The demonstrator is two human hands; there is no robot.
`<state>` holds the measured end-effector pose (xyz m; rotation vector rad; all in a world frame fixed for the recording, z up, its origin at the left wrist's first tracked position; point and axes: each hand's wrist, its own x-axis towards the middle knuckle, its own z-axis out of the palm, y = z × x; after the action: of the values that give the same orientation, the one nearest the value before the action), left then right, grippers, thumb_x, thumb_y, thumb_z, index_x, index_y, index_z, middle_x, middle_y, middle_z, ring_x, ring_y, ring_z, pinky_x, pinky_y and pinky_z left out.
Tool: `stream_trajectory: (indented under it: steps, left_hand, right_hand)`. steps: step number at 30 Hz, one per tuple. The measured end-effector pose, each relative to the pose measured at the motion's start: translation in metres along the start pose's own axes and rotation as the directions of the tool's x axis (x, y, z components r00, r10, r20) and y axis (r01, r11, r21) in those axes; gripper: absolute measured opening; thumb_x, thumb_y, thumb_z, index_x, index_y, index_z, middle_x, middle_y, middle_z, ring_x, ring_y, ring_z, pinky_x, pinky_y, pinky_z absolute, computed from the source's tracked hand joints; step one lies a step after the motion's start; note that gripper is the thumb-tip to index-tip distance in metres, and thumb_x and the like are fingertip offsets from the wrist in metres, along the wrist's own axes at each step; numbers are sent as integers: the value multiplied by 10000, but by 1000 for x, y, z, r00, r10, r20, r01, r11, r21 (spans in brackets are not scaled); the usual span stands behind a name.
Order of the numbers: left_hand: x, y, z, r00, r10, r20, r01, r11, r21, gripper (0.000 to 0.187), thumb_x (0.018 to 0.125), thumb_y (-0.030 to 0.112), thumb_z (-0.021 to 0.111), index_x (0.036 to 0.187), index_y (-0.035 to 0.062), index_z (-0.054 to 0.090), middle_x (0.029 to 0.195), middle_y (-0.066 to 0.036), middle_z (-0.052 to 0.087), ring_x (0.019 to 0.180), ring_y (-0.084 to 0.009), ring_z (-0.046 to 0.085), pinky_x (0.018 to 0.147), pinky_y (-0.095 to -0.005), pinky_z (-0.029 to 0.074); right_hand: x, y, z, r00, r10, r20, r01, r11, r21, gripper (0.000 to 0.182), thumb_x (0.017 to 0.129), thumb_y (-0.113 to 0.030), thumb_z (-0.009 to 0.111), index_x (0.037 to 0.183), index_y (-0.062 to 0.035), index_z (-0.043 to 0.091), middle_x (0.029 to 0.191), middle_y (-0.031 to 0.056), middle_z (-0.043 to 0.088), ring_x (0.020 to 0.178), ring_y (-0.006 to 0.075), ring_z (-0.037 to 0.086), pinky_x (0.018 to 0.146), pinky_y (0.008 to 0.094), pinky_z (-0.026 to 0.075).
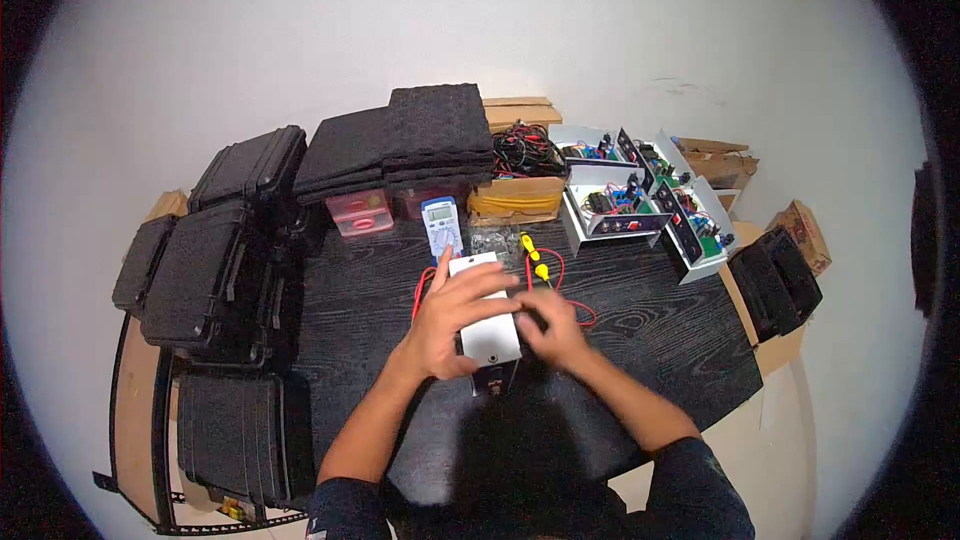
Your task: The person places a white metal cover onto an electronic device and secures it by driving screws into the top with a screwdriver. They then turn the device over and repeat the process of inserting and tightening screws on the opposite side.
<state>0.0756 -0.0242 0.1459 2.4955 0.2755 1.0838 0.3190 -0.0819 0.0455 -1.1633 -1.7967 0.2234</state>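
A white rectangular box (pixel 490 341) with small screws on its top face lies on the dark wooden table (pixel 640 390). My left hand (pixel 446 318) rests over its left side with the fingers spread across the top. At the box's right edge is my right hand (pixel 552 325), its fingers bent and blurred; whether they pinch anything is unclear. Just beyond the box stands a blue and white multimeter (pixel 441 225). Yellow-handled probes or clips (pixel 541 271) with red leads lie right of it, near a clear plastic bag (pixel 493 243).
Black hard cases (pixel 195 280) are stacked at the left. Black foam sheets (pixel 437 125) sit on red-fronted boxes (pixel 360 212) at the back. A cardboard box of cables (pixel 516 198) and open white electronics enclosures (pixel 620 223) stand back right. More black cases (pixel 765 285) are far right.
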Motion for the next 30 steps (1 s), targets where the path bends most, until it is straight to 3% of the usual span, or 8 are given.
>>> stream_trajectory:
  steps: [3,5,9,12,15,24,27,30]
  left_hand:
    - [-1,7,-3,995,-38,92,31,996,78,855,472,510,821,1262,193,744,1393,-38,670,1411,-362,519,1213,-778,62]
    - [-2,3,0,997,-17,74,11,996,88,837,501,538,825,1258,194,736,1368,-27,671,1407,-351,511,1202,-793,72]
    - [-3,2,1,998,-1,62,-4,997,82,784,544,539,811,1242,191,728,1353,-28,669,1398,-358,515,1197,-795,87]
    - [-2,1,1,999,16,46,-19,997,71,737,580,528,796,1232,193,726,1347,-32,669,1391,-362,517,1190,-795,103]
    - [-2,0,2,999,24,41,-26,998,65,696,615,519,776,1229,195,725,1338,-34,672,1383,-365,521,1183,-794,118]
    - [-3,-1,4,999,35,26,-37,997,64,656,638,473,760,1228,189,720,1324,-35,676,1370,-364,526,1166,-787,140]
    - [-1,0,2,998,52,29,-54,996,67,679,607,461,784,1223,183,719,1318,-35,674,1360,-363,530,1155,-769,174]
    - [0,3,-1,998,55,36,-57,995,80,725,551,434,830,1218,175,714,1311,-36,672,1354,-363,529,1152,-724,221]
  right_hand:
    - [70,30,-6,1000,8,-25,-13,980,-196,204,897,-190,720,1057,-70,758,997,122,749,983,335,692,919,465,493]
    - [108,52,0,998,43,36,-28,940,-340,226,924,-247,701,1094,-115,770,1002,127,759,1012,330,685,1010,472,443]
    - [166,57,13,835,442,327,-88,694,-714,248,903,-211,694,1110,-125,799,1062,155,779,1047,351,743,944,527,536]
    - [176,96,42,881,362,306,13,628,-778,210,924,-179,660,1008,-48,801,1022,209,777,950,376,774,794,510,621]
    - [181,104,56,864,420,277,-22,581,-814,233,955,-154,608,1066,-82,801,1067,152,792,1013,326,774,844,512,591]
    - [174,89,49,896,377,234,3,521,-854,226,949,-177,614,1037,-109,811,1046,129,798,978,324,779,1008,592,510]
    - [174,71,26,919,336,208,-115,730,-674,201,913,-177,662,1022,-91,806,1024,143,796,923,350,775,960,577,543]
    - [164,71,12,989,146,21,-135,956,-260,159,897,-156,730,985,-31,773,943,134,794,820,277,773,816,463,599]
